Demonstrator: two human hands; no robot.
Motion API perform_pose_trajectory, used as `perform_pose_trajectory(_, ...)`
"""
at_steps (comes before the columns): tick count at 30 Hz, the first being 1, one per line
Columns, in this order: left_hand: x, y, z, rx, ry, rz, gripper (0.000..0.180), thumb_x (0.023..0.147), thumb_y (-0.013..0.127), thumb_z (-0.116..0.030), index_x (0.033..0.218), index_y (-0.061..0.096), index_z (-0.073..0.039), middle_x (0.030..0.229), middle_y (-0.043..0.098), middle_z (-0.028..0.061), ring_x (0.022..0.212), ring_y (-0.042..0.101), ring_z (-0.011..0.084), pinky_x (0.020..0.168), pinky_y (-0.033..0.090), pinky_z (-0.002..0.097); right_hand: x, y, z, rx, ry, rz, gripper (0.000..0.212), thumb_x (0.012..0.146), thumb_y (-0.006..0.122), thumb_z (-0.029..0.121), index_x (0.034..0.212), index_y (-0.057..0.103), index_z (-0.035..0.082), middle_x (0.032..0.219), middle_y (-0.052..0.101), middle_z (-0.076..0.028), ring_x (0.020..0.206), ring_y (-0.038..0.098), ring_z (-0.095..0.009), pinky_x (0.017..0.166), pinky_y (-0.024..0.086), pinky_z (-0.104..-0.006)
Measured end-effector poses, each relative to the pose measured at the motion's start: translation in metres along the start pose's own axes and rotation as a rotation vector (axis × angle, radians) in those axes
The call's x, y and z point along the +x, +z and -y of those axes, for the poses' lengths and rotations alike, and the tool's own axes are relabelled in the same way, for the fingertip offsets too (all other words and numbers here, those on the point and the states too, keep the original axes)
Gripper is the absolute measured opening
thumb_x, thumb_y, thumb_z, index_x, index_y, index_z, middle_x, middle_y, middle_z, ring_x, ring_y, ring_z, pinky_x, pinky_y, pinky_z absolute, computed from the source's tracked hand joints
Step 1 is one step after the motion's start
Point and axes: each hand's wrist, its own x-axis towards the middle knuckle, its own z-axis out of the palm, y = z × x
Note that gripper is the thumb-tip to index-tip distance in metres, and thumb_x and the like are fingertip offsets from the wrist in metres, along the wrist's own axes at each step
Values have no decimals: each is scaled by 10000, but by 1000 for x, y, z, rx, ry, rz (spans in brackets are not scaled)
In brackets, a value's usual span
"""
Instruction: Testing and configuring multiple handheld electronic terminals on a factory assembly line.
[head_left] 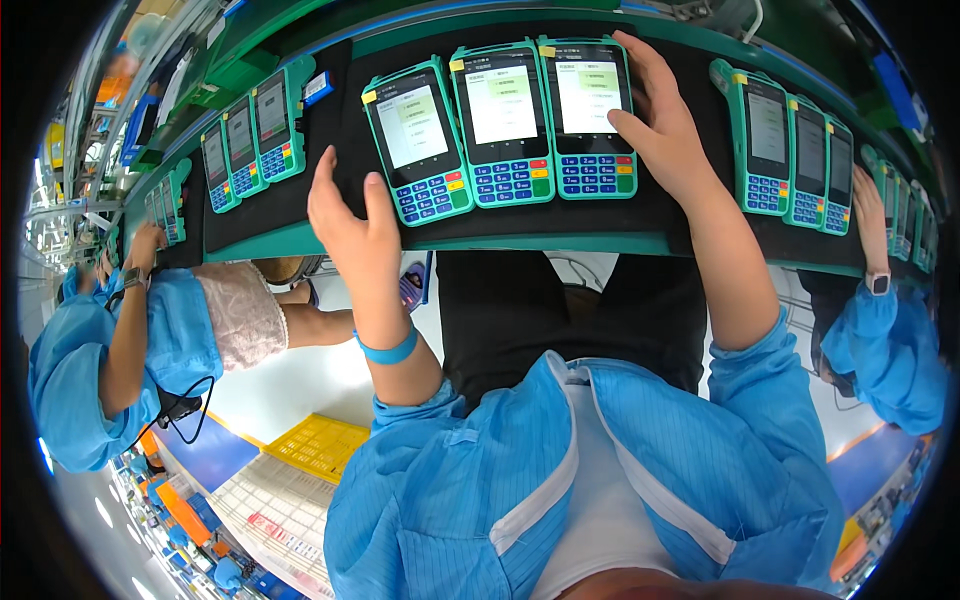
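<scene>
Three green handheld payment terminals lie side by side in front of me, screens lit, with blue keypads and small yellow stickers at their top left corners. My left hand is open beside the left terminal, fingers apart and holding nothing. Between the outer two is the middle terminal, with neither hand on it. At the right terminal, my right hand is open: its thumb lies over the right side of the screen, and the fingers reach along the upper right edge. Whether the thumb presses the screen I cannot tell.
A black mat covers the green-edged bench. More terminals stand in groups at left and right. A small blue object lies near the left group. Co-workers in blue sit on both sides. Behind is a yellow crate.
</scene>
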Motion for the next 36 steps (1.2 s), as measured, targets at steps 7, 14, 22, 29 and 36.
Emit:
perform_pose_trajectory(7,45,-35,64,387,70,-228,351,866,627,-199,1198,638,-84,1133,566,167,1058,505,325,941,381,430,-1,1,3,-118,-18,4,675,843,613,107,1460,342,150,1457,364,-172,1351,384,-322,1130,306,-440)
perform_pose_trajectory(14,78,-30,116,474,247,-252,370,844,658,-293,1199,658,-191,1245,509,162,1178,457,363,989,347,484,1,3,3,-16,-5,2,702,817,609,101,1463,333,104,1453,379,-157,1346,386,-301,1131,298,-433)
perform_pose_trajectory(22,88,-19,133,564,136,-114,397,890,590,-412,1261,620,-273,1394,451,135,1368,301,382,1084,183,605,2,3,1,-38,-17,-7,709,807,610,114,1460,335,99,1445,392,-169,1368,358,-307,1134,278,-467)
perform_pose_trajectory(29,104,-36,158,617,15,-192,414,883,579,-453,1259,625,-285,1419,439,138,1387,287,372,1084,175,616,3,4,1,-54,-22,-7,715,800,608,121,1460,335,100,1451,385,-181,1384,339,-317,1138,271,-479)
perform_pose_trajectory(36,118,-45,182,617,-51,-260,408,879,571,-454,1250,631,-295,1391,452,134,1357,331,336,1075,208,599,3,4,-1,-34,-18,-3,719,797,599,112,1462,327,102,1463,371,-179,1388,335,-319,1144,260,-484)
